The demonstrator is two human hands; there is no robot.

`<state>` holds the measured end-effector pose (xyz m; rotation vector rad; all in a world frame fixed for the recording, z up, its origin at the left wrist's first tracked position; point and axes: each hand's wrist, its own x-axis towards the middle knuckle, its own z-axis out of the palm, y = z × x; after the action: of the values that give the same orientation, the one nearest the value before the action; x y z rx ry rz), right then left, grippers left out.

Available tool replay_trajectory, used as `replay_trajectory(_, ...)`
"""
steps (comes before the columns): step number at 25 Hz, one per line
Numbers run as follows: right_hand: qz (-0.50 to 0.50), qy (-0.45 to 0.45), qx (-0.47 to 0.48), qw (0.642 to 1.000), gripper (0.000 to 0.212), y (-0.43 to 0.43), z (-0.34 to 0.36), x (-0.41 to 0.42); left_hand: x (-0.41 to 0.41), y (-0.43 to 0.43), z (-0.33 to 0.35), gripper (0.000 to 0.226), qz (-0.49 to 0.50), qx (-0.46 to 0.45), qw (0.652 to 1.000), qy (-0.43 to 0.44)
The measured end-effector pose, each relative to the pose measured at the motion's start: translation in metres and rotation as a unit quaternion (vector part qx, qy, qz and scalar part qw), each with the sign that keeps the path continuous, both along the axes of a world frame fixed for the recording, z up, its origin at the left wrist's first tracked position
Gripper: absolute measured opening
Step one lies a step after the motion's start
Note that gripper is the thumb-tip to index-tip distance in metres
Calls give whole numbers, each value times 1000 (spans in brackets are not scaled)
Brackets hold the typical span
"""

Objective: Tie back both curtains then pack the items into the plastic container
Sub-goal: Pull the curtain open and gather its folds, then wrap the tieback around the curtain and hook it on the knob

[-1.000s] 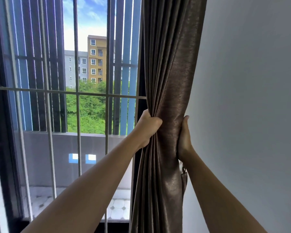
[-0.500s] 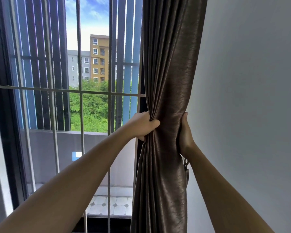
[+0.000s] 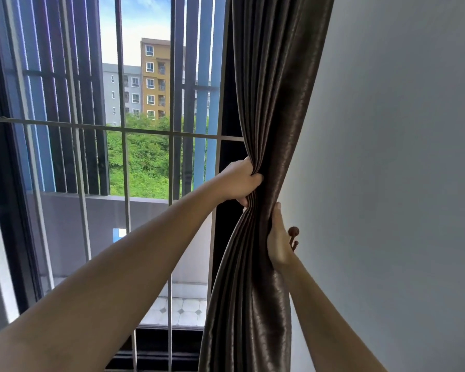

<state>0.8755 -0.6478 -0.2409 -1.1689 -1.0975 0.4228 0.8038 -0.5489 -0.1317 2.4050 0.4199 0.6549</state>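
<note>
A dark brown curtain point(image 3: 274, 103) hangs at the right edge of the window, gathered into a narrow waist. My left hand point(image 3: 239, 183) grips the bunched folds from the window side. My right hand point(image 3: 278, 237) presses against the curtain's wall side, a little lower, its fingers hidden behind the fabric. Just beyond my right hand, a small brown knobbed hook point(image 3: 293, 234) sticks out of the wall. No tie-back band and no plastic container are in view.
A grey wall point(image 3: 387, 183) fills the right side, close behind the curtain. Metal window bars point(image 3: 124, 162) cross the glass on the left, with a balcony, trees and buildings outside.
Both hands have drawn the curtain into a tighter bunch. My right hand has slid lower along the wall side, and the wall hook now shows beside it.
</note>
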Motion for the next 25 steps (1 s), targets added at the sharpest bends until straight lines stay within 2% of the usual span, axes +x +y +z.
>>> replay_trajectory(3,-26,-35,14,999,68,5,-13,2,9,-6,5,36,-28,-21,999,22)
replay_trajectory(7,-98,-69,23,993,91,14,-22,-5,12,-13,14,36,-49,-8,997,58)
replay_trajectory(9,-119,-55,48,990,91,20,-21,-7,15,-16,13,36,-58,-34,997,48)
replay_trajectory(11,-151,-54,56,985,81,25,-21,-7,15,-19,10,40,-58,-65,996,29)
replay_trajectory(13,-167,-69,63,982,68,18,-23,1,8,-19,3,41,-94,-138,986,6)
replay_trajectory(14,-167,-77,60,981,63,11,-22,8,2,-18,-3,39,-136,-207,969,-16)
replay_trajectory(16,-168,-86,59,980,60,-8,-20,31,-6,-12,-23,37,-213,-362,902,-95)
replay_trajectory(18,-187,-84,63,977,56,-29,-17,54,-4,-4,-51,31,-193,-468,842,-185)
replay_trajectory(19,-197,-73,65,976,53,-38,-15,64,1,-2,-67,26,-149,-495,829,-214)
replay_trajectory(20,-208,-65,65,974,50,-47,-12,73,10,-1,-84,23,-100,-506,828,-219)
replay_trajectory(22,-224,-76,55,970,40,-64,-6,92,33,-1,-123,24,-23,-493,855,-162)
replay_trajectory(25,-230,-100,36,967,34,-83,-1,117,66,-5,-180,30,16,-439,897,-59)
